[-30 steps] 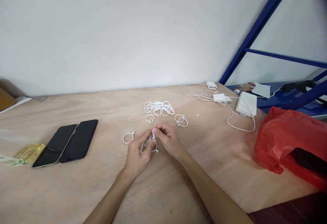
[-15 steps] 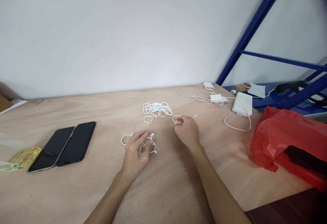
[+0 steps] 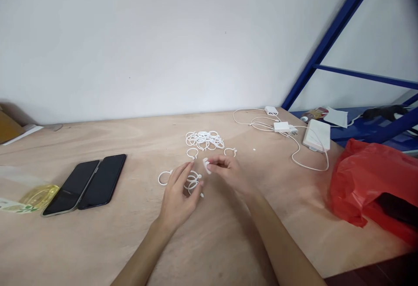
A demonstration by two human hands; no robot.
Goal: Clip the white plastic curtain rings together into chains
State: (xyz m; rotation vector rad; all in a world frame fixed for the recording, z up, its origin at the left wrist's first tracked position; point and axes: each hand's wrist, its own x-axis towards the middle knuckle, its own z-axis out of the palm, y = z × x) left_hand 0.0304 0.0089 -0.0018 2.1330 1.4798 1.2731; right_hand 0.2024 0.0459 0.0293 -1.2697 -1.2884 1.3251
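My right hand (image 3: pixel 228 172) pinches a white plastic ring (image 3: pixel 207 166), seen nearly edge-on and raised a little off the table. Across from it, my left hand (image 3: pixel 179 190) has its thumb and fingers apart and holds nothing I can see. Several white open rings (image 3: pixel 192 186) with small knobbed ends lie beside and partly behind its fingers, and one ring (image 3: pixel 164 178) is to its left. Farther back is a pile of white rings (image 3: pixel 205 140). Two single rings lie in front of that pile, a left ring (image 3: pixel 192 153) and a right ring (image 3: pixel 230 152).
Two dark phones (image 3: pixel 102 181) lie side by side on the left, near a yellow coil (image 3: pixel 39 196) in clear wrap. To the right are a white charger with cables (image 3: pixel 281 126), a white box (image 3: pixel 317 135) and a red plastic bag (image 3: pixel 375 181). A blue metal frame (image 3: pixel 329 42) rises behind.
My right hand has moved left and nearer with a white ring, leaving another ring on the table behind it. My left hand has opened slightly. The view has shifted a little left.
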